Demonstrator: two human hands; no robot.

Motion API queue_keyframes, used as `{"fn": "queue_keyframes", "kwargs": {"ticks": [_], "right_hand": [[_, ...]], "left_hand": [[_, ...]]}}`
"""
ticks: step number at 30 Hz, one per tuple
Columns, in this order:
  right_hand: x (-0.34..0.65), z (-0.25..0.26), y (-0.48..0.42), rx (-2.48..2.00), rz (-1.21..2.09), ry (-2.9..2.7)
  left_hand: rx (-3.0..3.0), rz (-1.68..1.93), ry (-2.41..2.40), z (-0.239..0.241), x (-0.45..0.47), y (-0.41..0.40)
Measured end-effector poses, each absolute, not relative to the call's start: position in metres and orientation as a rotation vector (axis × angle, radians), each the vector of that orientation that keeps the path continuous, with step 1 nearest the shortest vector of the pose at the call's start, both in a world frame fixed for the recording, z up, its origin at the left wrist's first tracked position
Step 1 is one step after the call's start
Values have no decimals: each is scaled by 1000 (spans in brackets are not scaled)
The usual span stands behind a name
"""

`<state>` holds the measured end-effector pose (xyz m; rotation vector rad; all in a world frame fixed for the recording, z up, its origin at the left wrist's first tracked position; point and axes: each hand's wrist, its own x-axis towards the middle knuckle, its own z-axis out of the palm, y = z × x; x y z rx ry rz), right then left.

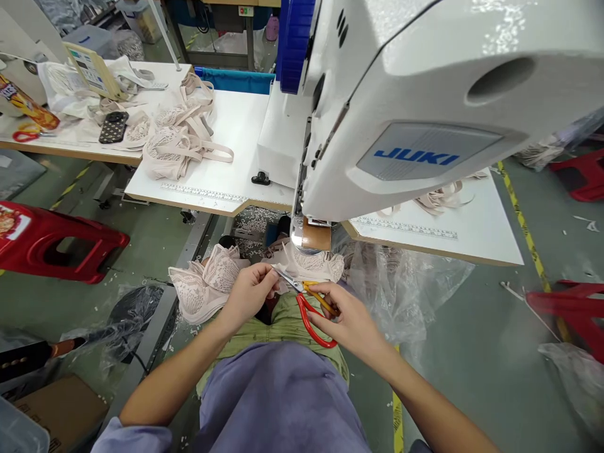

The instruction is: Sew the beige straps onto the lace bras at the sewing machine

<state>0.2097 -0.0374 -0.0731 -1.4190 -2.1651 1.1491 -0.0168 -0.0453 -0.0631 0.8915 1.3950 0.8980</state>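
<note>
Left hand (252, 290): you pinch part of a lace bra (202, 286).
Right hand (343, 318): you grip scissors (299, 287), blades toward your left.
Sewing machine (340, 163): beyond both hands.

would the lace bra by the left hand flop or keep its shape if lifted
The lace bra probably keeps rounded cups, which bulge out beside the left hand. Its softer fabric likely flops, looking thin and creased near the scissors. It seems likely light, being lace and cloth.
</note>
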Motion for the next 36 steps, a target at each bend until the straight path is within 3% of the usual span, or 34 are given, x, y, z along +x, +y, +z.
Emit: {"fn": "queue_keyframes", "kwargs": {"ticks": [6,10,15,18,20,26,28,32,36], "right_hand": [[221,-67,-44,-1444,1192,-2130],[254,-69,-37,-1526,1123,-2113],[296,-71,48,-1713,523,-2261],[292,-58,85,-1595,128,-2299],[270,-48,79,-1475,45,-2270],[200,-62,4,-574,445,-2686],[201,-73,3,-661,543,-2652],[226,-84,20,-1328,820,-2131],[222,-85,12,-1453,1510,-1160]], "left_hand": [[915,963,1421,-69,-16,-51],[616,1146,1252,-71,-12,-56],[500,1169,1135,-62,-7,-52],[442,1098,1045,-53,-9,-47],[436,964,979,-46,-12,-43],[651,357,935,-31,-19,-29],[863,380,1109,-34,-21,-30],[1277,876,1560,-67,-19,-54],[893,842,990,-122,21,-84]]}}
